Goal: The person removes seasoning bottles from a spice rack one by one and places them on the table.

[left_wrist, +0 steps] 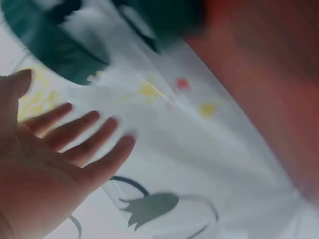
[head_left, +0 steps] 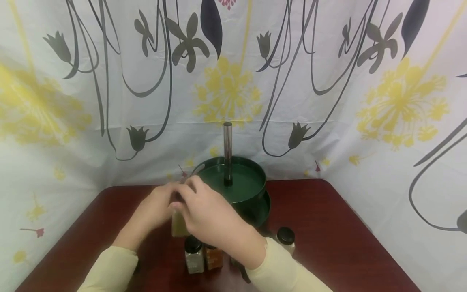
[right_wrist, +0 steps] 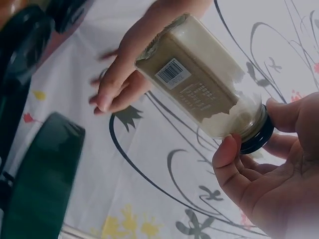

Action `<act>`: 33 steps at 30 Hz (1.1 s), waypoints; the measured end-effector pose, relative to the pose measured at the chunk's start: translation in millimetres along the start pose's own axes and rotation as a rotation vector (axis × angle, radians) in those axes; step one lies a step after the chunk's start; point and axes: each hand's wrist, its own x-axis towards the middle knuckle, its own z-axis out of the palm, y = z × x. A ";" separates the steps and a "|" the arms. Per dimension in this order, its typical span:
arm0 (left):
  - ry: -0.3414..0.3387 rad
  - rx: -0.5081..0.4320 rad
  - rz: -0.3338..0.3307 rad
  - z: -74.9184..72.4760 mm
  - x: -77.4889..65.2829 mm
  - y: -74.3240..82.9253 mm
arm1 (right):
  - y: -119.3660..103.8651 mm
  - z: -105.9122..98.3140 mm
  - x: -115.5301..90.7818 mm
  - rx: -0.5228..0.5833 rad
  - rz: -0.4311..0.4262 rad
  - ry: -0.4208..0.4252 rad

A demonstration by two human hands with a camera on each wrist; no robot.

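Note:
A square glass spice jar (right_wrist: 194, 84) holds pale beige powder and carries a barcode label. My right hand (right_wrist: 279, 174) pinches it by its black lid (right_wrist: 258, 135), and the jar's base tips up and away. In the head view the lower part of the jar (head_left: 179, 225) shows under my right hand (head_left: 208, 209). My left hand (left_wrist: 55, 164) has its fingers extended and spread, with nothing in the palm. From the right wrist view, the left hand (right_wrist: 127, 74) is behind the jar; whether it touches the glass I cannot tell.
Behind the hands stands a green two-tier round tray (head_left: 248, 178) with a metal post (head_left: 228, 150). Nearer are black-lidded jars: one greyish (head_left: 195, 259), one orange-brown (head_left: 214, 258), another (head_left: 286, 239) farther right. A patterned curtain (head_left: 292, 101) surrounds the dark red table (head_left: 303, 202).

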 end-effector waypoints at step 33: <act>-0.050 0.079 -0.008 9.0 -7.8 -22.8 | -21.9 77.8 -6.8 -0.165 -0.082 -0.239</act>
